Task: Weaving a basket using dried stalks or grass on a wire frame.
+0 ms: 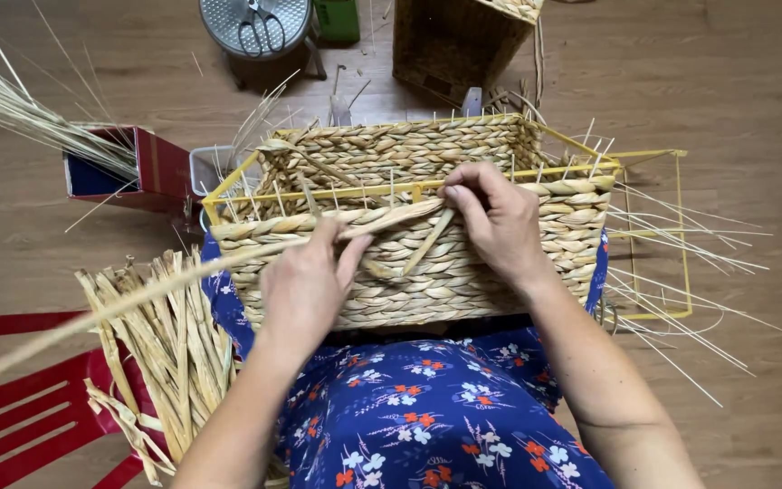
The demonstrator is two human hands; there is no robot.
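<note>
My fingers are closed on fibre at both ends of the stitch: the left hand pinches a long flat strand just under the basket's top edge, thumb and forefinger tight on it, while the right hand curls over the rim with its fingertips pressed down on the woven wall and a short loose end sticking out below them. The half-woven basket sits on my lap, tipped toward me, its yellow wire frame running along directly beneath the right fingertips and just beyond the left ones. The strand trails away from the left fingers, down and out past my left wrist, over the bundle of dried leaves lying there.

I judge this to be the top row of weaving, with the strand being laid along the rim and tucked between the upright stakes that poke up just past my fingers. The next move, as I read it, calls for steady tension from the left fingers while the right ones open a gap and draw the strand through; too slack, and the row would sit loose on the wire.

Beyond my fingers, on the wooden floor, lie scissors on a round metal lid.
</note>
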